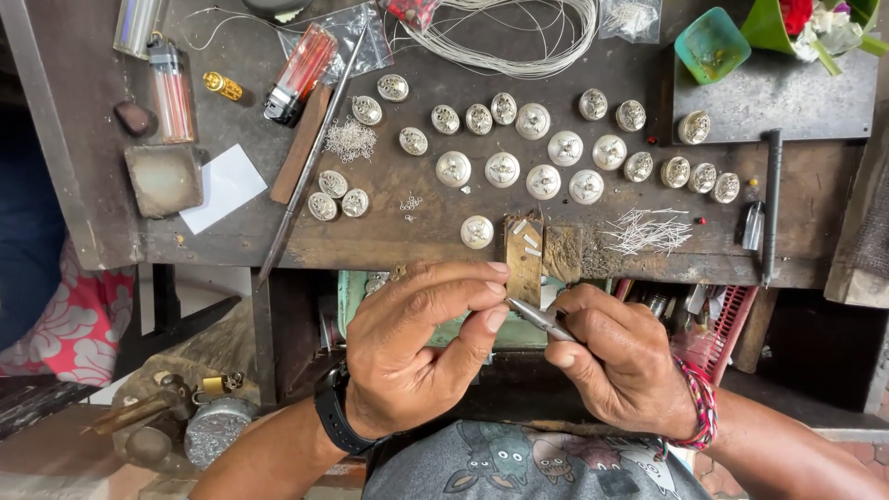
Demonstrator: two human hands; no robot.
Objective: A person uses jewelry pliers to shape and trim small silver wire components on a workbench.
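Both hands meet just below the front edge of the wooden workbench (389, 236), close together over the person's lap. His left hand (421, 347), with a black watch (331, 412) on the wrist, is curled nearly closed, thumb and forefinger tips pinched on something too small to make out. The right hand (616, 356), a red woven bracelet (699, 407) at its wrist, is closed around the handles of slim metal pliers (539, 318), whose tips point left and touch the pinched fingertips of the left hand.

Directly above that meeting point, a worn wooden bench pin (524, 255) juts from the workbench edge, with a few short bits of silver tube lying on it. One round silver button (477, 231) sits just left of the pin. Further up the bench, rows of similar domed silver buttons (519, 148) spread left and right. A heap of cut silver wire pieces (648, 231) lies right of the pin, near the edge, and a dark scriber-like tool (770, 204) lies further right. Toward the bench's back edge sits a coil of silver wire (519, 37). At the left end are two lighters (171, 88), a small torch (301, 74), a long metal rod (310, 157) and a white paper slip (225, 185).
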